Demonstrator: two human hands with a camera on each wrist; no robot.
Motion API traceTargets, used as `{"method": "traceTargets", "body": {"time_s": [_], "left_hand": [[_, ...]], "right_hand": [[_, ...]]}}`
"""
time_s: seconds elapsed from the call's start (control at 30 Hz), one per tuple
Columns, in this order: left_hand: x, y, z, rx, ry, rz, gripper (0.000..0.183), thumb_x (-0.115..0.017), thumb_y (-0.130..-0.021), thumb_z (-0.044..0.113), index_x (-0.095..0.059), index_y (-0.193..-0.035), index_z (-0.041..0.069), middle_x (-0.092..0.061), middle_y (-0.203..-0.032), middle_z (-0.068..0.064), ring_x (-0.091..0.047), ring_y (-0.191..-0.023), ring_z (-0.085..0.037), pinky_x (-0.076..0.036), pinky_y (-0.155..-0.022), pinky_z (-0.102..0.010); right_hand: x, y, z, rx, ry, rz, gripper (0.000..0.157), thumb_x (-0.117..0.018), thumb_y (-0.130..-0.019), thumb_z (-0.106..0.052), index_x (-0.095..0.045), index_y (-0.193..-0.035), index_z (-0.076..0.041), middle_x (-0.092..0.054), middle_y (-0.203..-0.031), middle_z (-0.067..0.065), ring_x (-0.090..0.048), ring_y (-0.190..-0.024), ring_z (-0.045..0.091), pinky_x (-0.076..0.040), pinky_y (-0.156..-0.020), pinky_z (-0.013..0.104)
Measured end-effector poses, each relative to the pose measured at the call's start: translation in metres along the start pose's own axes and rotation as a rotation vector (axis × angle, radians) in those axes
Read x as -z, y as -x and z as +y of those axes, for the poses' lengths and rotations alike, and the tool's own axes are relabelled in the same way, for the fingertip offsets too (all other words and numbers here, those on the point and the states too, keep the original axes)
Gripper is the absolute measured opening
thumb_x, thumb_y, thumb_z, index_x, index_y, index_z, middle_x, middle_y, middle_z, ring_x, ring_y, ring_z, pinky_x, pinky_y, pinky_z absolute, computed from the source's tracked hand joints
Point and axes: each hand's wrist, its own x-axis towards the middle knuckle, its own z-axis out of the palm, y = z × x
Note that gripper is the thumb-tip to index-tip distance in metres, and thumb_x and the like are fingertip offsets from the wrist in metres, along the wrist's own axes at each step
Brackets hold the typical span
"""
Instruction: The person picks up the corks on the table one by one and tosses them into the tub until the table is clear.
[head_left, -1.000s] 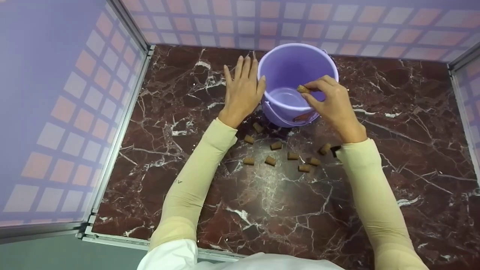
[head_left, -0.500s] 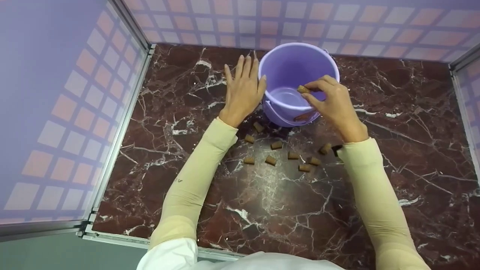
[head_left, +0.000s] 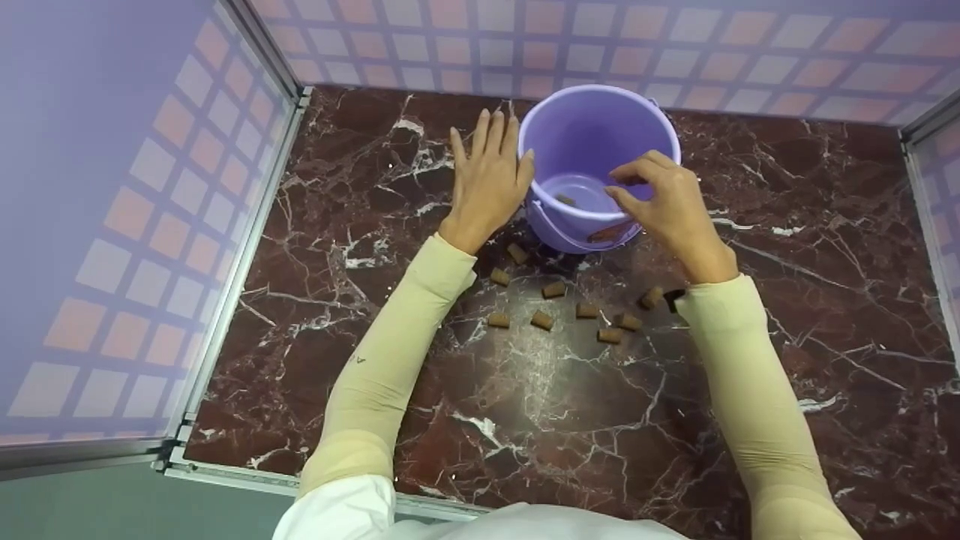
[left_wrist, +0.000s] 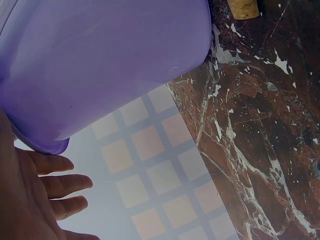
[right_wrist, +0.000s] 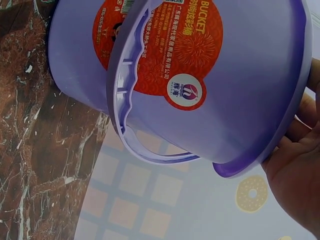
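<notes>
A cork (head_left: 565, 200) lies in the bucket (head_left: 592, 135), probably light, firm but slightly yielding, best pinched across its sides. The right hand (head_left: 666, 196), thumb and fingertips slightly parted, holds nothing at the bucket's mouth; the left hand (head_left: 486, 184), fingers straight, touches the bucket's edge. Nine other corks (head_left: 553, 289) lie on the table (head_left: 337, 300).

On the purple bucket (head_left: 577, 139), the red label (right_wrist: 167, 45) reads "BUCKET", its white badge (right_wrist: 184, 92) "辉海".
</notes>
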Motion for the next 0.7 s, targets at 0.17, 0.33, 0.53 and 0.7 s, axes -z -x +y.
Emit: {"method": "traceTargets", "body": {"time_s": [0.17, 0.33, 0.53, 0.7], "left_hand": [[0.0002, 0.0001, -0.0003, 0.0, 0.005, 0.005, 0.065, -0.025, -0.114, 0.045, -0.032, -0.167, 0.006, -0.027, -0.172, -0.016, -0.012, -0.162, -0.032, 0.012, -0.125, -0.062], [-0.0002, 0.0004, -0.0001, 0.001, 0.001, 0.009, 0.065, -0.025, -0.114, 0.045, -0.032, -0.167, 0.006, -0.028, -0.172, -0.016, -0.012, -0.162, -0.032, 0.011, -0.126, -0.063], [-0.0004, 0.0003, 0.0005, 0.005, 0.0, 0.006, 0.065, -0.025, -0.114, 0.045, -0.032, -0.167, 0.006, -0.028, -0.172, -0.016, -0.011, -0.162, -0.031, 0.01, -0.126, -0.064], [-0.0006, -0.0003, 0.0006, 0.01, -0.004, 0.006, 0.065, -0.025, -0.114, 0.045, -0.033, -0.167, 0.006, -0.029, -0.172, -0.016, -0.012, -0.162, -0.031, 0.009, -0.126, -0.064]], "right_hand": [[0.0001, 0.0004, -0.0005, 0.005, -0.007, 0.003, 0.022, -0.083, -0.09, 0.001, -0.075, -0.109, 0.009, -0.073, -0.105, 0.021, -0.071, -0.098, 0.033, -0.059, -0.093, 0.044], [0.0002, 0.0016, -0.0006, 0.029, 0.002, 0.014, 0.023, -0.083, -0.09, 0.0, -0.075, -0.11, 0.009, -0.073, -0.106, 0.021, -0.07, -0.099, 0.035, -0.059, -0.094, 0.046], [-0.0004, 0.0025, 0.0015, 0.103, 0.043, 0.057, 0.023, -0.084, -0.09, -0.001, -0.076, -0.11, 0.008, -0.073, -0.106, 0.021, -0.069, -0.098, 0.036, -0.057, -0.094, 0.047], [-0.0004, 0.0037, 0.004, 0.177, 0.07, 0.106, 0.022, -0.083, -0.091, -0.003, -0.076, -0.11, 0.008, -0.074, -0.105, 0.021, -0.069, -0.099, 0.037, -0.057, -0.096, 0.045]]}}
